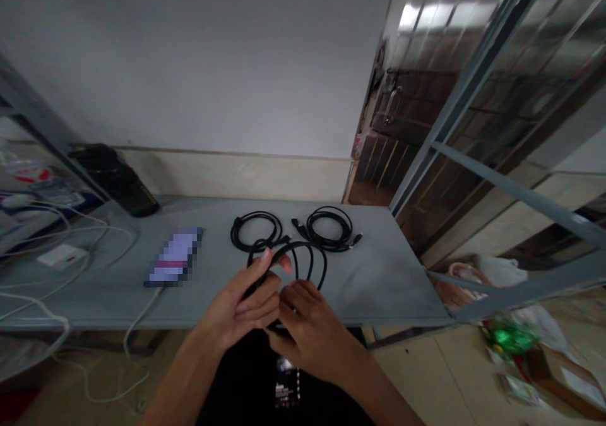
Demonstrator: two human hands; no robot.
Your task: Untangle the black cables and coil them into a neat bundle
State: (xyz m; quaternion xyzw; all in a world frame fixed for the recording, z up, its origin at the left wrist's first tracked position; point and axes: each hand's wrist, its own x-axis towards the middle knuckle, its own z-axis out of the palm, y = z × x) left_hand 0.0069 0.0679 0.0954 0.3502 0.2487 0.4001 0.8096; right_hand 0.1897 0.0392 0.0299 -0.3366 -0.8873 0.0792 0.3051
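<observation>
A black cable (pixel 310 254) hangs in loose loops above the front of the grey table. My left hand (pixel 250 300) is closed around a bundle of its strands, thumb pointing up. Close against it, my right hand (pixel 307 322) has its fingers curled on the lower part of the same cable; the strands inside are mostly hidden. Beyond the hands, a coiled black cable (pixel 231 230) lies on the table. To its right rests another coiled black cable (pixel 350 227) with its plugs showing.
A phone (pixel 175 255) with a white charging cord lies on the grey table (pixel 379 274). A black bottle (pixel 135 192) stands near the wall. White cords and a white adapter (pixel 62 257) are at left. Metal posts rise on both sides; a cardboard box (pixel 563 375) sits on the floor.
</observation>
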